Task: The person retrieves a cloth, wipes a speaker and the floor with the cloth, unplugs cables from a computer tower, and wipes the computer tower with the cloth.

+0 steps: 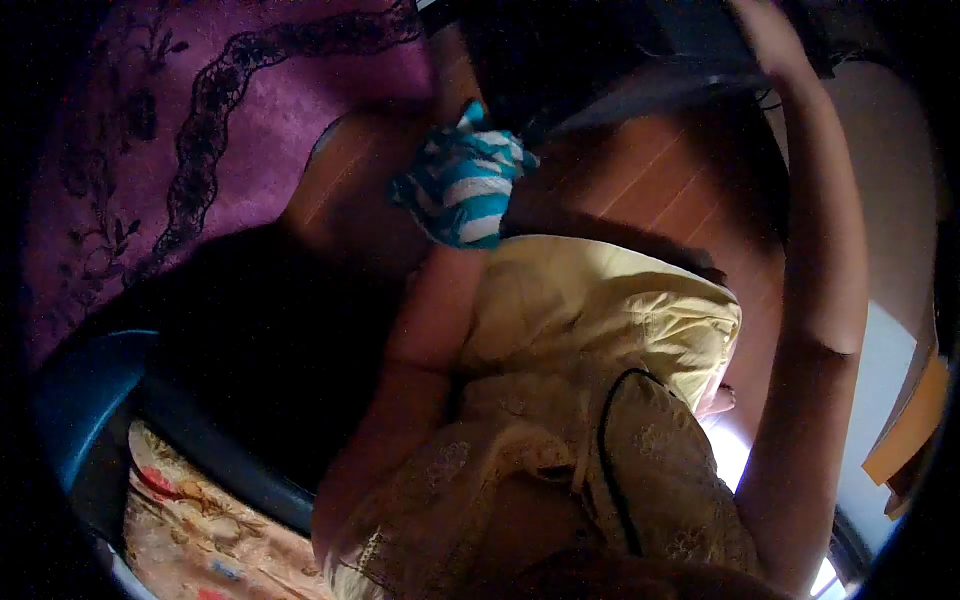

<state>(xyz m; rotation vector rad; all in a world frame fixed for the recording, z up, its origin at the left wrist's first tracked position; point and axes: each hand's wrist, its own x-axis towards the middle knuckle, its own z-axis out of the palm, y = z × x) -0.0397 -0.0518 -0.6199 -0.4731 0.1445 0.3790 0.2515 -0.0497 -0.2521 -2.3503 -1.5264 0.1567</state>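
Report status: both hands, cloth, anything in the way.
Striped cloth hiding left hand. Right hand at top edge, partly cut off. Obstructions: too dark to tell.

A reddish-brown floor (650, 170) with pale plank seams spreads below and between the left hand (465, 185) and the right hand (768, 38). To the left of the left hand, a purple floral textile (300, 110) with a black lace-patterned band borders the planks; whether it lies directly on them cannot be told.

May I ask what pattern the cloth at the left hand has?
The cloth has teal and white stripes, seen in the head view.
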